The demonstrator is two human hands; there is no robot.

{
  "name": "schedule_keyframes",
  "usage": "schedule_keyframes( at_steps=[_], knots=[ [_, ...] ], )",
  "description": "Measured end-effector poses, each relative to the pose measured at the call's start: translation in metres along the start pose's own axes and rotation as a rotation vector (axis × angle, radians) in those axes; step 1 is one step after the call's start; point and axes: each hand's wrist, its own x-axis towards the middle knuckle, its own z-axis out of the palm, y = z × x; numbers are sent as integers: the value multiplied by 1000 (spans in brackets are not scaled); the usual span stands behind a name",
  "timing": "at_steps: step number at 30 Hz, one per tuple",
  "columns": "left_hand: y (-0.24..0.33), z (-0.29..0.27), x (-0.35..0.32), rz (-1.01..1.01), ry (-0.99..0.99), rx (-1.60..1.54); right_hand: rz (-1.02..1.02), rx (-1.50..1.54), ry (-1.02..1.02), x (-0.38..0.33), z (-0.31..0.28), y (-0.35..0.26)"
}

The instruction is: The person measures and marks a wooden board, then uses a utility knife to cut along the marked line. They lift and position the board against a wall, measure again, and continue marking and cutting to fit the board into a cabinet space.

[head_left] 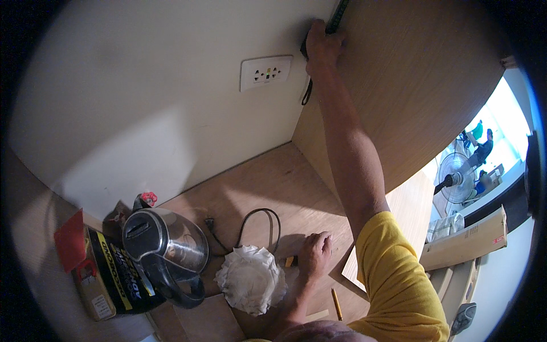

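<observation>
Up in the corner where the white wall meets a tall wood panel (410, 85), my right hand (323, 47) is closed around a dark tape measure (303, 48). Its blade (338, 16) runs upward along the panel's edge, and a black strap (307, 93) hangs below. My left hand (316, 252) rests on the wooden surface (259, 182) with its fingers curled in; whatever may be inside them is hidden. Beside that wrist sits a small orange-and-black object (291, 261), partly covered. A yellow pencil (336, 304) lies to the right of my left forearm.
A steel kettle (182, 242) with black handle stands at left, by a black-and-yellow package (117, 268). A crumpled white bundle (250, 279) and black cord (245, 219) lie in the middle. The wall has a power outlet (266, 73); a fan (456, 178) is at far right.
</observation>
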Motion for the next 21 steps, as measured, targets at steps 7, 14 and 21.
schedule_keyframes(
  at_steps=[7,14,21],
  knots=[
    [2,-1,-1,-22,-40,18,-63,-11,23,7,6,8],
    [2,0,-2,-52,-48,-4,52,67,5,-5,-1,-6],
    [-1,1,-3,-23,-80,12,-38,-47,2,7,4,6]
  ],
)
